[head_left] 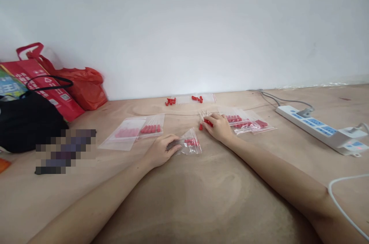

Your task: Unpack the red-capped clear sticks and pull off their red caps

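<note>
My left hand [163, 149] pinches the near end of a small clear zip bag [196, 151] between thumb and fingers. Several red pieces [190, 142] lie inside that bag, toward its far end. Further right, my right hand [219, 126] curls its fingers over red pieces [208, 121] on the table; its grip is partly hidden. Pale thin sticks [202, 114] poke out beyond its fingertips. Close to its wrist lie overlapping filled bags [241, 122] of red pieces. Left of my left hand is another clear bag [152, 127] with red pieces, partly under a whitish bag [122, 136].
Loose red pieces [170, 101] and a flat bag [209, 97] lie near the wall. A white power strip [313, 124] with plugged cables is at right, a white cable [334, 198] nearer. Red bags [89, 86], a black bag [29, 121] and a blurred-out object [67, 151] occupy the left.
</note>
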A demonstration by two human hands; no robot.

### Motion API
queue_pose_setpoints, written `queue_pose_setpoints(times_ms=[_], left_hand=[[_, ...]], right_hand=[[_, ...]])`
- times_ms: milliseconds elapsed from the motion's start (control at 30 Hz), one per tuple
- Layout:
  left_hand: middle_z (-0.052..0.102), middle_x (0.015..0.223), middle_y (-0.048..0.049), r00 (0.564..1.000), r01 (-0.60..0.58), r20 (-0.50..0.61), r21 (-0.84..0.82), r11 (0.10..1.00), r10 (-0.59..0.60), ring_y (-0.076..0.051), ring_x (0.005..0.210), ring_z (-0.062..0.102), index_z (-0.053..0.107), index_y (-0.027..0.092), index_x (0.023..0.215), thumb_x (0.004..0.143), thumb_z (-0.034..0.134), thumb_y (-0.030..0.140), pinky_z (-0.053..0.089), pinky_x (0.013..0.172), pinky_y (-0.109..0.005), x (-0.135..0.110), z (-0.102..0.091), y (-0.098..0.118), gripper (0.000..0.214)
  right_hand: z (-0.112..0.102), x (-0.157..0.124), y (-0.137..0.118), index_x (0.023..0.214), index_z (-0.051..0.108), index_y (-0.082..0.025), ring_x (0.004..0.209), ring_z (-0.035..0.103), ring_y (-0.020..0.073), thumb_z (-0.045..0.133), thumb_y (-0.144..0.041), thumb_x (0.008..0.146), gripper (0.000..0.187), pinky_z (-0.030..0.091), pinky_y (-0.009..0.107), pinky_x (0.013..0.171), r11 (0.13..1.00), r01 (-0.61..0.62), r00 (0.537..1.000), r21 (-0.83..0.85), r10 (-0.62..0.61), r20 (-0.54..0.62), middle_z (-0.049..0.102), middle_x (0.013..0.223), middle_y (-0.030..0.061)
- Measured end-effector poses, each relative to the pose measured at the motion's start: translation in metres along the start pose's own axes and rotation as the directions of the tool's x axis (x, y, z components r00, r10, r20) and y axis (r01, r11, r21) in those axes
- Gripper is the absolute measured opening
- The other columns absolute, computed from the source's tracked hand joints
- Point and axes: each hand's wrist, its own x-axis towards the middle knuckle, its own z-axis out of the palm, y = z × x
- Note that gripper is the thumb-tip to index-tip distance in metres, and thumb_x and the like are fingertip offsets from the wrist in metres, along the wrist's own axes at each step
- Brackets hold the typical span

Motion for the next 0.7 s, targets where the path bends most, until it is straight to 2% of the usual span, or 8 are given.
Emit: queue_pose_setpoints(times_ms=[167, 333, 433, 500, 567, 700], left_hand=[[0.064, 0.089, -0.0025, 1.0, -0.005, -0.002, -0.006, 1.0, 0.005, -0.015, 0.079, 0.058, 0.057, 0.019, 0.092, 0.081, 0.05, 0.031, 0.044, 0.071, -0.027, 0.0, 0.001, -0.001, 0.018], [0.064, 0.088, -0.0024, 1.0, -0.009, -0.003, -0.003, 1.0, 0.009, -0.015, 0.078, 0.058, 0.057, 0.019, 0.091, 0.081, 0.05, 0.032, 0.044, 0.07, -0.027, 0.001, 0.0, 0.0, 0.018], [0.064, 0.087, -0.0025, 1.0, -0.009, -0.004, 0.006, 1.0, 0.009, -0.015, 0.077, 0.058, 0.057, 0.019, 0.091, 0.081, 0.05, 0.032, 0.044, 0.069, -0.027, 0.001, 0.0, 0.001, 0.018], [0.064, 0.088, -0.0027, 1.0, -0.006, -0.004, 0.006, 1.0, 0.006, -0.015, 0.078, 0.058, 0.057, 0.019, 0.091, 0.081, 0.05, 0.031, 0.045, 0.07, -0.027, 0.0, 0.0, 0.001, 0.018], [0.064, 0.09, -0.0029, 1.0, -0.003, 0.001, 0.003, 1.0, 0.003, -0.015, 0.08, 0.058, 0.057, 0.019, 0.093, 0.081, 0.049, 0.031, 0.045, 0.072, -0.027, 0.0, 0.0, 0.001, 0.018], [0.064, 0.091, -0.0031, 1.0, -0.009, 0.001, 0.001, 1.0, 0.009, -0.016, 0.081, 0.058, 0.058, 0.019, 0.095, 0.081, 0.049, 0.032, 0.045, 0.073, -0.028, 0.0, 0.0, 0.0, 0.02]], right_hand=[[-0.003, -0.003, -0.001, 0.079, 0.064, -0.021, 0.083, 0.051, 0.0177, 0.048, -0.039, 0.081, 0.024, 0.023, 0.032, 0.073, 0.998, -0.053, 0.998, -0.023, 0.052, -0.022, 0.063, 0.077, 0.0037], [-0.005, -0.006, -0.001, 0.075, 0.065, -0.022, 0.082, 0.05, 0.0184, 0.051, -0.044, 0.078, 0.025, 0.023, 0.033, 0.073, 0.998, -0.07, 0.997, 0.012, 0.07, -0.027, 0.063, 0.078, 0.0038], [-0.01, -0.008, -0.003, 0.074, 0.064, -0.022, 0.08, 0.05, 0.0179, 0.052, -0.039, 0.077, 0.021, 0.024, 0.033, 0.073, 0.995, -0.078, 0.996, 0.062, 0.081, -0.046, 0.062, 0.077, 0.0034], [-0.016, -0.01, -0.005, 0.072, 0.063, -0.021, 0.078, 0.05, 0.017, 0.053, -0.034, 0.077, 0.017, 0.025, 0.033, 0.073, 0.992, -0.044, 0.999, 0.115, 0.047, -0.026, 0.061, 0.074, 0.0025], [-0.021, -0.013, -0.01, 0.07, 0.062, -0.02, 0.075, 0.05, 0.0156, 0.054, -0.031, 0.075, 0.014, 0.027, 0.032, 0.073, 0.979, 0.03, 0.998, 0.204, -0.039, 0.042, 0.06, 0.072, 0.0014], [-0.025, -0.018, -0.022, 0.079, 0.064, -0.021, 0.073, 0.05, 0.0144, 0.059, -0.036, 0.072, 0.017, 0.03, 0.031, 0.072, 0.923, 0.131, 0.963, 0.363, -0.205, 0.174, 0.06, 0.075, 0.0008]])
